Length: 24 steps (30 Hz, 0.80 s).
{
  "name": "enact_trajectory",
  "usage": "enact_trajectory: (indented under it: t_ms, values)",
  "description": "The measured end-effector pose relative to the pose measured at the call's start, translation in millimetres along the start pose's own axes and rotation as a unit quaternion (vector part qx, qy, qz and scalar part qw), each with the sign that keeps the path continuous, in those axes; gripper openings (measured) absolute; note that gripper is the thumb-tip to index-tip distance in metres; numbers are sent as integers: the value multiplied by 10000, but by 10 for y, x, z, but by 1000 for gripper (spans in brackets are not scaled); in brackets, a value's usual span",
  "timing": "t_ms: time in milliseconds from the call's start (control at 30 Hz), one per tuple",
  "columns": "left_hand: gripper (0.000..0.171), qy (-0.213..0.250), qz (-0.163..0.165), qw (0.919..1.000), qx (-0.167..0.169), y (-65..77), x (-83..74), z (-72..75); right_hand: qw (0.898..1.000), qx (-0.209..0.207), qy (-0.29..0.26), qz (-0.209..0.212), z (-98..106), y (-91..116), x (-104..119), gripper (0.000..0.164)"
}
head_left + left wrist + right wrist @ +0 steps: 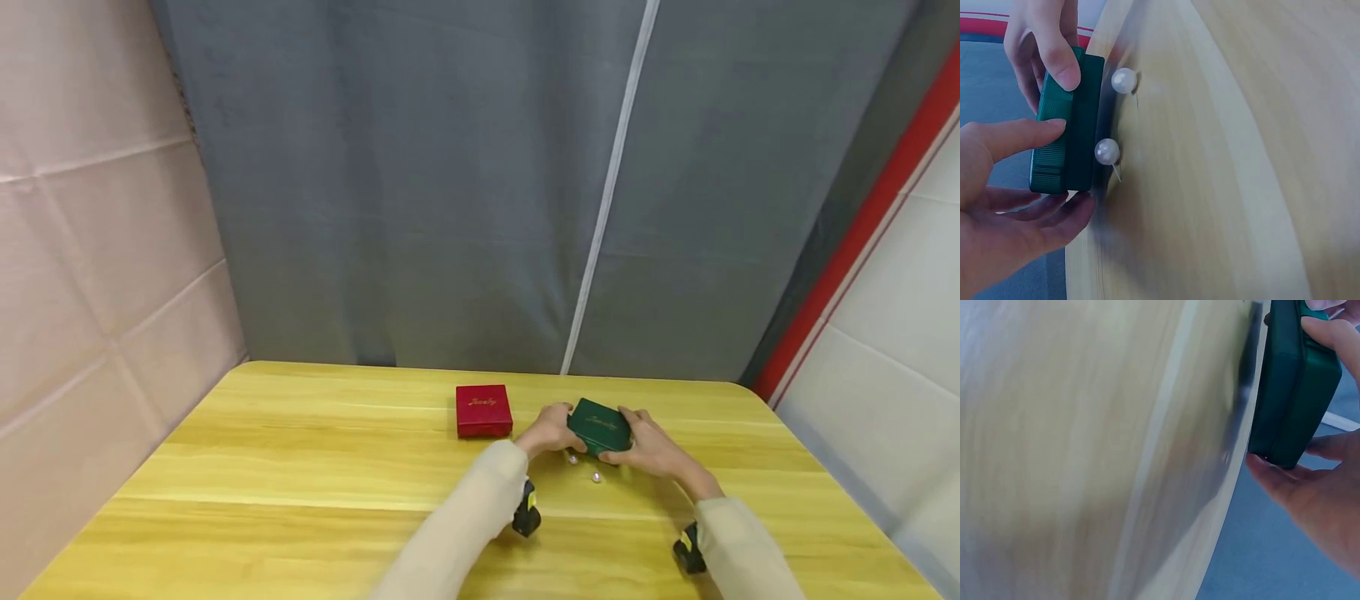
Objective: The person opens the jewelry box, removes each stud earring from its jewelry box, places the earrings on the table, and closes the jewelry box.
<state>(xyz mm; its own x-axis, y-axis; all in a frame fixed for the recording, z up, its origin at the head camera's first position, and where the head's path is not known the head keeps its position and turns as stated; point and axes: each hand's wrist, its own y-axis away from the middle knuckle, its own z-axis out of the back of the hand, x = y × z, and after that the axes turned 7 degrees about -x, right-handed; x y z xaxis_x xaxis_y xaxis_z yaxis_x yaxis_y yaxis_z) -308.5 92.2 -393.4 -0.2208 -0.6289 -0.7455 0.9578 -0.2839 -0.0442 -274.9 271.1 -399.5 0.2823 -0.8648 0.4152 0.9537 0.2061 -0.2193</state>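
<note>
A green jewelry box [600,426] with gold lettering on its lid lies between both hands at the right of the table, lid down. My left hand [553,430] grips its left side, with the thumb along the front face in the left wrist view. From the right, my right hand [651,446] holds the opposite side, thumb at the front and fingers round the back. Two pearl stud earrings lie on the table just in front of the box: one pearl earring [1124,81] nearer the right hand, another pearl earring [1107,152] nearer the left, their thin pins showing.
A red jewelry box [483,411] with similar gold lettering stands left of the left hand. The wooden table [300,467] ends at a grey curtain [450,208] at the back. Dark cameras are strapped at both wrists.
</note>
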Motion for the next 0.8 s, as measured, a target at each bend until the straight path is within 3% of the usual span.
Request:
enact_trajectory:
  t_ms: [267,500,800]
  values:
    - [64,79,-20,10000,23,44,106,81,9997,-79,-21,231,-46,-19,106,93]
    - [67,-130,-56,9999,87,153,194,204,9988,-100,-91,469,-90,-25,222,91]
    - [71,-512,-438,9976,172,337,305,298,9971,-8,-220,730,-152,17,357,90]
